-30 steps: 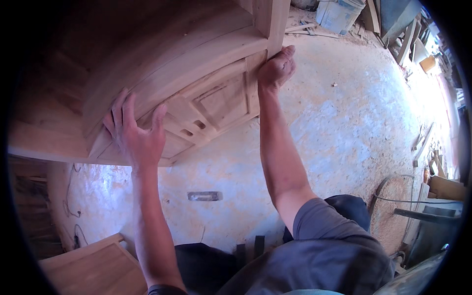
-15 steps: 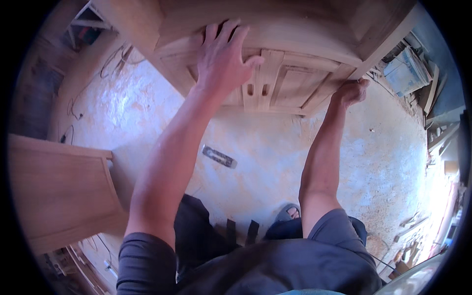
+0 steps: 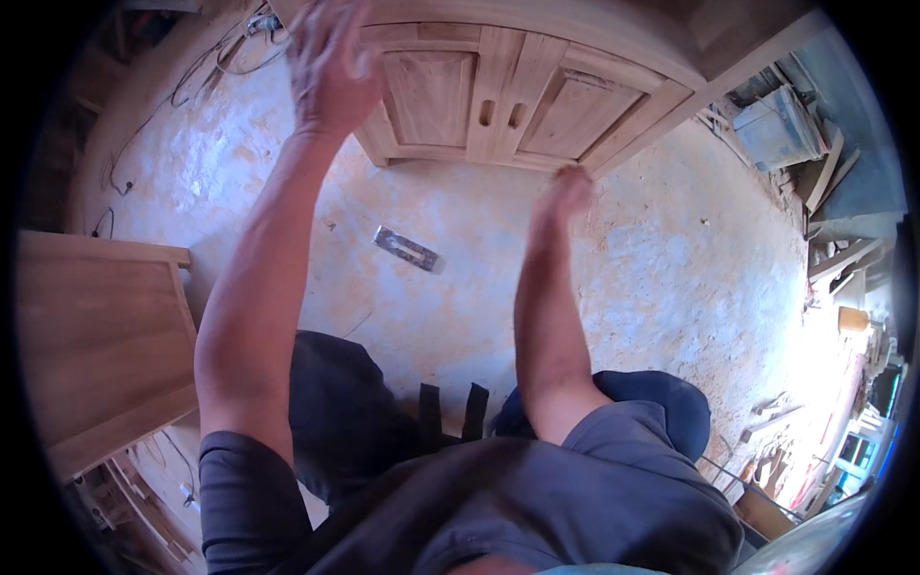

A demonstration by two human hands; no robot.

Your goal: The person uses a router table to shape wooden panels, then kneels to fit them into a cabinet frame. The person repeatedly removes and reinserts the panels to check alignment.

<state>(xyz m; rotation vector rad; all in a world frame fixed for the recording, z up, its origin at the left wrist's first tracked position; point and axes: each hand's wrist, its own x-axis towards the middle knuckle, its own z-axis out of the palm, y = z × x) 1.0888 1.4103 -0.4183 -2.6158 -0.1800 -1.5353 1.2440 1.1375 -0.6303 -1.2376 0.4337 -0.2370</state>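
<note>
A pale wooden cabinet (image 3: 494, 86) with two panelled doors and two slotted pulls stands in front of me. My left hand (image 3: 331, 81) is over its left front side, fingers spread and blurred, with nothing seen in them; contact is unclear. Close by the lower right corner of the doors is my right hand (image 3: 572, 190), on a bent arm. Motion smears its fingers, and I cannot tell whether they grip the cabinet's bottom edge. On the floor between my arms lies a flat, worn rectangular piece (image 3: 407, 249) with a pale slot, perhaps a trowel or plate.
Another wooden cabinet (image 3: 105, 335) stands close on my left. A cable (image 3: 177, 96) runs over the stained floor (image 3: 460, 316) at the far left. To the far right are a pale bucket-like container (image 3: 778, 129) and wood offcuts (image 3: 832, 172). More scraps lie at right.
My left hand has shifted left from the middle of the cabinet front. My right hand has come inward from its right side to the lower door corner. The whole view has shifted.
</note>
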